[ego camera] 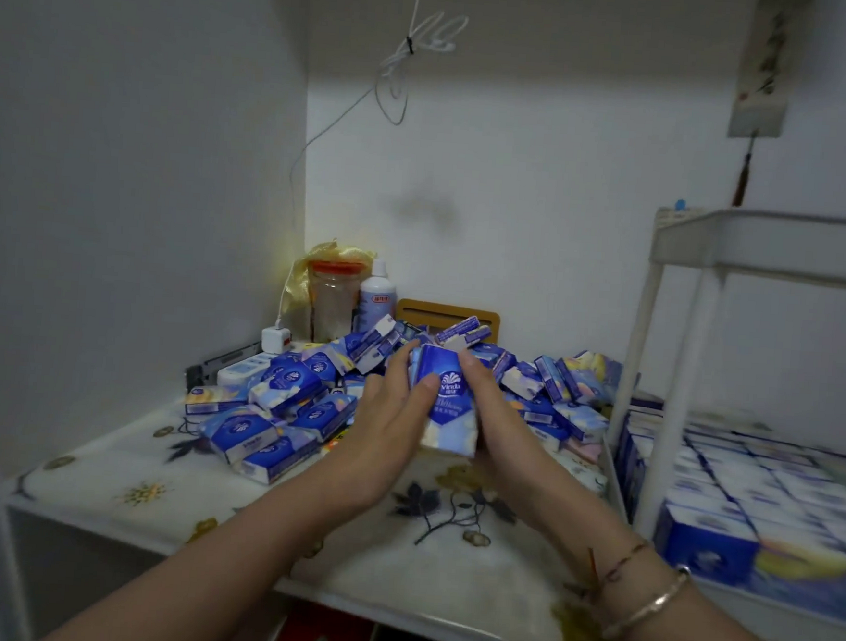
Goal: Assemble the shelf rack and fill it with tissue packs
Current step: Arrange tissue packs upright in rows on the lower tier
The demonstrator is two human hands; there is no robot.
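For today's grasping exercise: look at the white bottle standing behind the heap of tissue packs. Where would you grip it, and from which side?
Probably grip the white bottle round its upper body, just under the cap, coming down from above. It stands upright, the tissue packs hide its base in front, and the clear jar stands close on its left, so only its top is free.

My arms are bare to the elbow with no sleeves showing, my left hand (389, 418) and wrist carry nothing, and my right wrist wears a thin gold-toned bangle (649, 606) beside a reddish-brown string bracelet (616, 564) with a loose tail end.
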